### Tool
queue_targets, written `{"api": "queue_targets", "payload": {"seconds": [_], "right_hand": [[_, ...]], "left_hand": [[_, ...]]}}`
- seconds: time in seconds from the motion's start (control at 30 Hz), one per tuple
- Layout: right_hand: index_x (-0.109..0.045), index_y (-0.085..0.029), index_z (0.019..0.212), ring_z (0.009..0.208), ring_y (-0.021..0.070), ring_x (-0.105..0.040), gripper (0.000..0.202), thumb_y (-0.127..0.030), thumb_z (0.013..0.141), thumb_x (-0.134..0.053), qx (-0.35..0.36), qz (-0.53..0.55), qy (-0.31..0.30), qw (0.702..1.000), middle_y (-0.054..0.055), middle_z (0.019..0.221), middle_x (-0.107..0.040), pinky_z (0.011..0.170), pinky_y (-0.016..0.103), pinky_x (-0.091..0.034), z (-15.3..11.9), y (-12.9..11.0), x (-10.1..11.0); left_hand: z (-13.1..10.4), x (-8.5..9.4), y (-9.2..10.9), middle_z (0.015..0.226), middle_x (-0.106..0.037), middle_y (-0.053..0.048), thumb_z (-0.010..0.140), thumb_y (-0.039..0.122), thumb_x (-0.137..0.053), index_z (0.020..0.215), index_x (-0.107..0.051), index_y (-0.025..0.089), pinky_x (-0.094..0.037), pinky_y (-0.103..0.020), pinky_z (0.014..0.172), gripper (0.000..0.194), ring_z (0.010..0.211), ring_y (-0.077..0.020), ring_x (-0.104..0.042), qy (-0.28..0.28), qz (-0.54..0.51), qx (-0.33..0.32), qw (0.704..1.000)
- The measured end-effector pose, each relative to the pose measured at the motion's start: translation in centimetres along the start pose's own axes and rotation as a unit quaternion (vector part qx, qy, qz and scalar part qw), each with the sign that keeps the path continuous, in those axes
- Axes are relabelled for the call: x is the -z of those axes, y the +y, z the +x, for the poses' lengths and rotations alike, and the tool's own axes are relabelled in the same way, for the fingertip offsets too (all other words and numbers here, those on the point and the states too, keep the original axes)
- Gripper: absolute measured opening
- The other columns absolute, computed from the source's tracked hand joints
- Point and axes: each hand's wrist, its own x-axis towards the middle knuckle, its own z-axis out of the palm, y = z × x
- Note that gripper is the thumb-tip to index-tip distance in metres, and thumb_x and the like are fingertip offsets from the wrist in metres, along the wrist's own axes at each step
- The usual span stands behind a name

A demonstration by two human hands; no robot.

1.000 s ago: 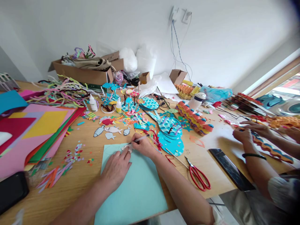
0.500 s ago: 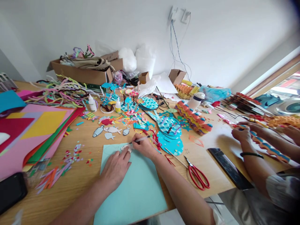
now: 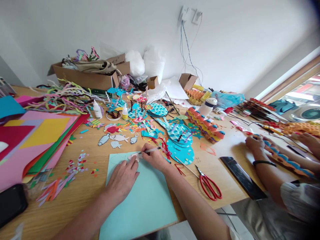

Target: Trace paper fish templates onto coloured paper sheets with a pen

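A light blue sheet [image 3: 147,200] lies on the table in front of me. Near its top edge is a small white fish cutout [image 3: 130,156], partly covered by my fingers. My left hand [image 3: 124,176] lies flat with fingers apart, its fingertips pressing on the fish. In my right hand [image 3: 153,158] is a grey pen [image 3: 150,150], its tip by the fish's upper edge. Several grey and white paper fish [image 3: 119,137] rest just beyond the sheet.
Red-handled scissors [image 3: 210,186] and a black slab [image 3: 242,176] lie to the right. Coloured paper [image 3: 45,133] and a phone [image 3: 12,203] are at left. Another person's hands [image 3: 255,144] hold an orange and blue strip [image 3: 285,156].
The view has shifted slightly. My right hand and the pen have moved a little at the fish's edge. The other person's hands and strip have shifted slightly.
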Motion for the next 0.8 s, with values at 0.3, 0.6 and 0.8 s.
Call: {"api": "queue_targets", "payload": {"seconds": [0.3,0.6,0.8], "right_hand": [[-0.050,-0.019,0.071,0.057,0.0104,-0.044,0.012,-0.007,0.071,-0.048,0.004,-0.022,-0.009,1.000,-0.004,0.061,-0.049,0.054,0.021,-0.034,-0.56,-0.35,0.36],[-0.048,-0.020,0.069,0.057,0.0102,-0.044,0.013,-0.006,0.070,-0.047,0.001,-0.025,-0.004,1.000,-0.005,0.060,-0.047,0.053,0.020,-0.033,-0.41,-0.44,0.37],[-0.048,-0.020,0.068,0.055,0.0099,-0.043,0.013,-0.007,0.070,-0.047,-0.007,-0.026,0.001,1.000,-0.005,0.059,-0.047,0.052,0.020,-0.033,-0.46,-0.38,0.45]], "left_hand": [[0.00,-0.27,-0.04,0.132,-0.048,-0.008,0.084,0.019,-0.048,0.119,-0.053,0.017,-0.046,-0.037,0.079,0.035,0.089,-0.0233,-0.056,0.004,0.003,0.000,1.000],[0.19,-0.25,-0.10,0.134,-0.046,-0.008,0.086,0.018,-0.042,0.125,-0.048,0.019,-0.046,-0.037,0.080,0.040,0.087,-0.0219,-0.057,0.006,-0.014,-0.001,1.000],[0.20,-0.28,-0.02,0.133,-0.047,-0.006,0.085,0.017,-0.047,0.124,-0.049,0.019,-0.047,-0.037,0.079,0.039,0.089,-0.0230,-0.057,0.005,-0.004,-0.001,1.000]]}}
